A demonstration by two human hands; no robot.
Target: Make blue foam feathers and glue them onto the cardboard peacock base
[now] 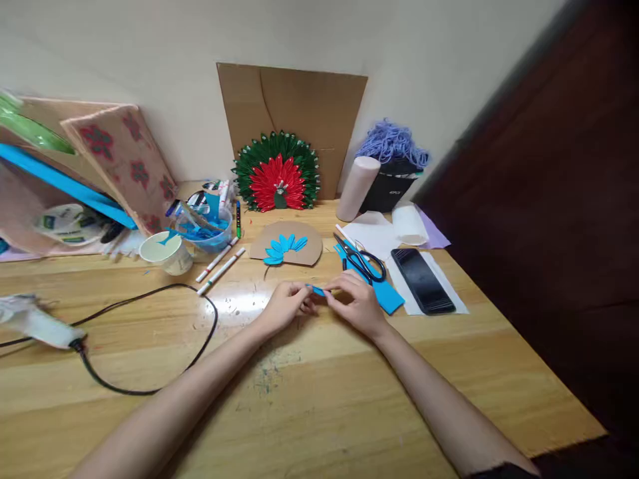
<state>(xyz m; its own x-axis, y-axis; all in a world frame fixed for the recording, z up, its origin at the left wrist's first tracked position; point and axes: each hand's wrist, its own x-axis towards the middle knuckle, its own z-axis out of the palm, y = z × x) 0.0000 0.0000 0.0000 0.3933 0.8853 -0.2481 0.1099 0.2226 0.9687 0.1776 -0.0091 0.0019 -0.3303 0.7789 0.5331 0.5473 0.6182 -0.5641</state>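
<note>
Between my two hands, just above the table, is a small strip of blue paper. My left hand pinches its left end, and my right hand pinches the right end. Beyond them lies a rounded piece of cardboard with several blue petals arranged in an arc on it. Close to my right hand, black-handled scissors rest on larger blue paper.
A glue gun with a looping black cord lies at left. Markers, a paper cup and a plastic tub stand nearby. A red-and-green peacock-like craft leans on cardboard behind. At right is a phone.
</note>
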